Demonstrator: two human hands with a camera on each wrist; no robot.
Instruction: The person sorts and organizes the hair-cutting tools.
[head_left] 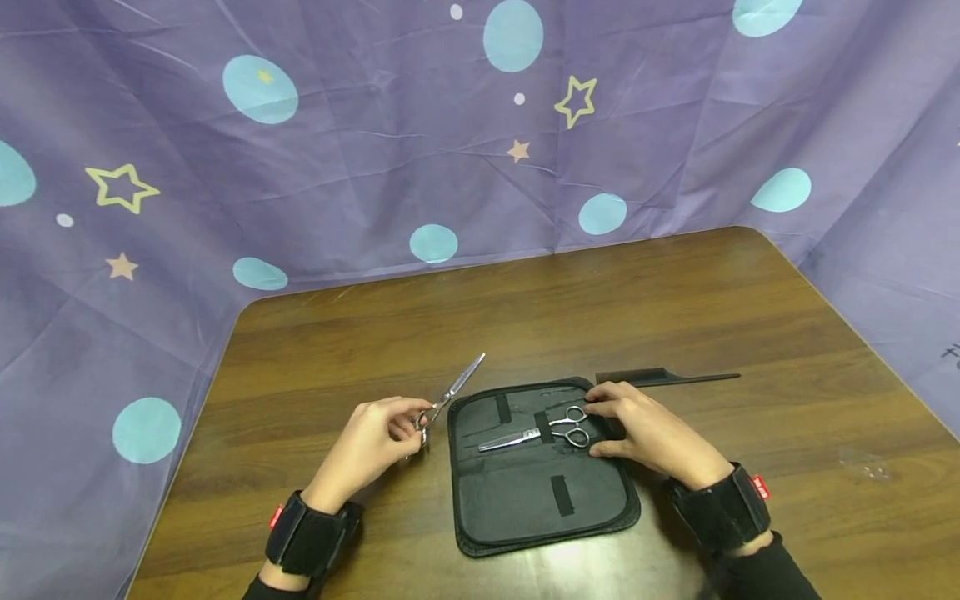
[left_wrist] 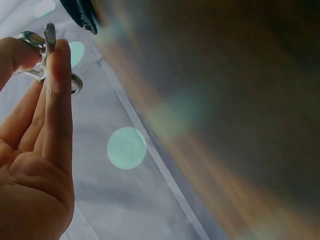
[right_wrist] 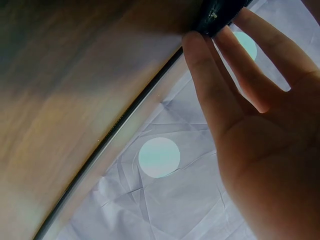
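Note:
My left hand [head_left: 378, 435] pinches a pair of silver hairdressing scissors [head_left: 452, 392] by the finger rings, blades pointing up and to the right. In the left wrist view the scissors' rings [left_wrist: 50, 37] sit between thumb and fingers. A black case [head_left: 517, 504] lies spread flat on the table to the right of that hand. Inside it, a second pair of silver scissors [head_left: 513, 440] passes under an elastic loop [head_left: 543, 427]. My right hand [head_left: 648, 429] rests its fingertips at the case's right edge, beside the rings of those scissors, thumb and fingers apart.
Beyond the right hand lies a black tail comb [head_left: 660, 377], its thin handle pointing right. A small clear plastic piece [head_left: 864, 463] is on the right side of the wooden table [head_left: 360, 333]. A purple patterned cloth [head_left: 375, 150] hangs behind the table and along its sides.

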